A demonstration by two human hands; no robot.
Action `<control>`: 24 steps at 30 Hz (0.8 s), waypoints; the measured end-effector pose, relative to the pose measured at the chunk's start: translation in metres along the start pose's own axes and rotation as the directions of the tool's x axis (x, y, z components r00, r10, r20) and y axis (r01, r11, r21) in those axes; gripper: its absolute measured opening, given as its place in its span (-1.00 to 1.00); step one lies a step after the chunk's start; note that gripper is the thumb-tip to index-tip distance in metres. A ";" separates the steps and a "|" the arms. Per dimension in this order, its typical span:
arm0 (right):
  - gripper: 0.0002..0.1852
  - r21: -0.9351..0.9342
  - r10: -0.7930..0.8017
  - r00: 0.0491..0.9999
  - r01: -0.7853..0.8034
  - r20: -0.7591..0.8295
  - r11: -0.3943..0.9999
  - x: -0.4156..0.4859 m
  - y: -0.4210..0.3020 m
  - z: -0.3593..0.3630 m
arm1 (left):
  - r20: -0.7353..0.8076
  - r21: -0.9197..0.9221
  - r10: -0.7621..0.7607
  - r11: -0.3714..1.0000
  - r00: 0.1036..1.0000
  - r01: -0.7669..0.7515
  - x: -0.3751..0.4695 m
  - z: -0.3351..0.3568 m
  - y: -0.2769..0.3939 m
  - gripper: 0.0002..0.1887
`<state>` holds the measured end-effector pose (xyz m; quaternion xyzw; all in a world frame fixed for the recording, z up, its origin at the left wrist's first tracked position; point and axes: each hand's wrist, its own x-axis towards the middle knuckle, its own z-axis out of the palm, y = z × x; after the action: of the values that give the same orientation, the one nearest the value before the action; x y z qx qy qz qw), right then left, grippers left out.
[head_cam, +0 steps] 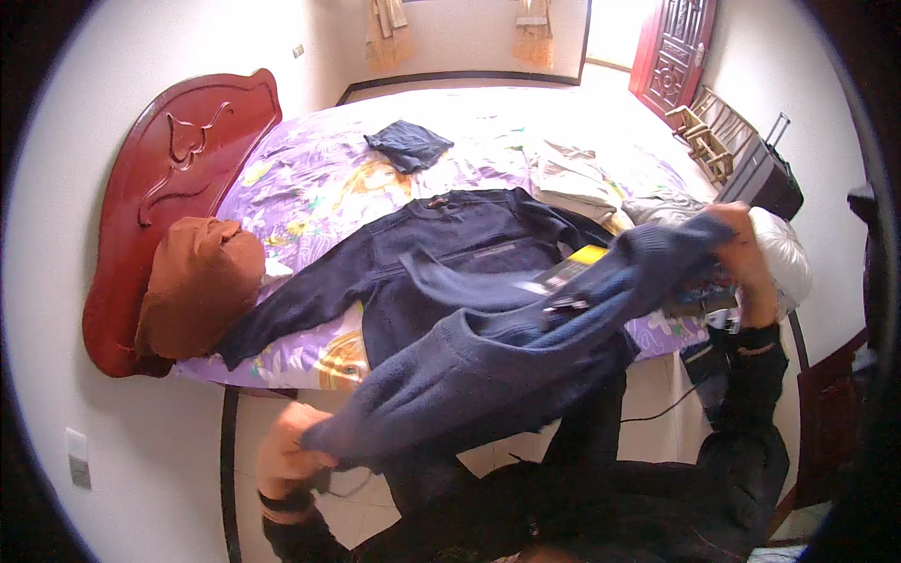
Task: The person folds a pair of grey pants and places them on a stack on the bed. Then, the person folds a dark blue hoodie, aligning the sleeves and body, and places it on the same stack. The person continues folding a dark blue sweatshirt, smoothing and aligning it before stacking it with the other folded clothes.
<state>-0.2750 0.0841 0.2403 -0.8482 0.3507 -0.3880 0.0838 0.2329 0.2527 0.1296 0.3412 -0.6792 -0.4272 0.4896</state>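
A blue-grey knitted sweater (486,366) is stretched in the air between my hands, its collar towards the bed and tags hanging at the neck. My left hand (292,447) is closed on one end of it at the lower left. Higher up on the right, my right hand (746,253) grips the other end, somewhat blurred. Beneath and beyond it, a dark navy long-sleeved top (450,232) lies spread face up on the bed, one sleeve reaching left. A folded dark garment (408,144) rests farther back. The held sweater hides part of the navy top.
The bed has a purple patterned sheet (281,183) and a red wooden headboard (176,155). A brown cloth bundle (204,288) sits at its left corner, beige clothes (574,176) and a white bundle (781,253) at the right. A suitcase (757,176) and a wooden chair (714,134) stand beyond.
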 end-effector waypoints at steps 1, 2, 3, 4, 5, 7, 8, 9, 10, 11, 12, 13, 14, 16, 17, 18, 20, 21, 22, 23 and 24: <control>-0.90 -0.077 -0.043 0.999 0.041 -0.028 0.996 -0.007 -0.018 -0.025 | 0.055 -0.003 0.018 1.000 0.998 -0.018 0.004 -0.005 0.017 -0.62; -0.95 -0.177 -0.006 0.996 -0.009 -0.085 0.984 -0.014 -0.033 -0.045 | 0.023 0.125 0.106 0.986 0.994 -0.108 0.008 -0.011 0.034 -0.60; -0.94 0.062 0.074 0.990 -0.066 -0.124 0.996 -0.022 -0.046 -0.063 | -0.098 0.321 0.154 0.940 0.983 -0.116 0.008 -0.016 0.053 -0.58; -0.87 0.110 0.054 0.983 -0.035 -0.175 0.993 -0.025 -0.053 -0.074 | -0.217 0.500 0.200 0.863 0.955 -0.067 0.008 -0.020 0.072 -0.55; -0.79 0.124 0.117 0.958 -0.087 -0.262 0.988 -0.029 -0.059 -0.084 | -0.355 0.665 0.337 0.747 0.872 -0.018 0.009 -0.021 0.087 -0.50; -0.64 0.138 0.224 0.888 -0.183 -0.402 0.973 -0.029 -0.061 -0.097 | -0.494 0.771 0.413 0.614 0.765 0.167 0.029 -0.032 0.119 -0.36; -0.56 0.125 0.180 0.909 -0.143 -0.376 0.982 -0.026 -0.059 -0.101 | -0.604 0.689 0.341 0.677 0.720 0.258 0.043 -0.038 0.136 -0.37; -0.50 0.150 0.182 0.921 -0.138 -0.344 0.979 -0.016 -0.052 -0.104 | -0.737 0.568 0.247 0.731 0.629 0.379 0.061 -0.044 0.153 -0.37; -0.45 0.219 0.210 0.929 -0.146 -0.306 0.965 -0.006 -0.045 -0.105 | -0.681 0.567 0.261 0.779 0.684 0.268 0.076 -0.046 0.160 -0.40; -0.46 0.214 0.202 0.941 -0.146 -0.271 0.966 0.004 -0.035 -0.101 | -0.661 0.531 0.257 0.824 0.705 0.198 0.090 -0.046 0.162 -0.43; -0.48 0.249 0.218 0.949 -0.159 -0.228 0.955 0.016 -0.020 -0.091 | -0.577 0.522 0.290 0.850 0.764 0.072 0.106 -0.049 0.159 -0.45; -0.49 0.298 0.216 0.960 -0.157 -0.176 0.942 0.028 -0.002 -0.078 | -0.538 0.463 0.180 0.879 0.824 0.110 0.125 -0.057 0.154 -0.49; -0.51 0.308 0.278 0.942 -0.213 -0.186 0.927 0.038 0.020 -0.061 | -0.413 0.434 0.100 0.895 0.905 0.099 0.146 -0.068 0.143 -0.52; -0.56 0.287 0.304 0.937 -0.247 -0.174 0.926 0.069 0.074 -0.019 | -0.242 0.350 -0.036 0.929 0.970 0.122 0.195 -0.099 0.098 -0.57; -0.58 0.249 0.312 0.938 -0.270 -0.150 0.930 0.083 0.107 0.009 | -0.178 0.282 -0.104 0.947 0.979 0.152 0.223 -0.114 0.061 -0.59; -0.57 0.169 0.331 0.934 -0.308 -0.133 0.936 0.098 0.141 0.036 | -0.193 0.336 -0.157 0.917 0.968 0.216 0.247 -0.132 0.023 -0.63; -0.58 -0.005 0.352 0.919 -0.358 -0.176 0.934 0.122 0.209 0.101 | -0.196 0.460 -0.217 0.841 0.956 0.285 0.296 -0.163 -0.066 -0.64; -0.58 -0.122 0.325 0.914 -0.361 -0.242 0.925 0.135 0.243 0.135 | -0.242 0.553 -0.239 0.763 0.941 0.336 0.318 -0.175 -0.113 -0.62; -0.57 -0.002 0.412 0.900 -0.417 -0.144 0.909 0.140 0.274 0.169 | -0.225 0.604 -0.117 0.762 0.967 0.233 0.333 -0.179 -0.167 -0.58; -0.55 0.064 0.510 0.858 -0.507 -0.055 0.860 0.140 0.294 0.201 | -0.295 0.656 -0.057 0.714 0.954 0.246 0.332 -0.184 -0.208 -0.53; -0.50 0.083 0.538 0.842 -0.534 -0.039 0.842 0.133 0.317 0.233 | -0.283 0.741 -0.167 0.587 0.944 0.326 0.331 -0.189 -0.244 -0.46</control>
<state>-0.2152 -0.2683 0.0293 -0.7008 0.5624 -0.3868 0.2073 0.3296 -0.1840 0.0597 0.6478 -0.6941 -0.1213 0.2895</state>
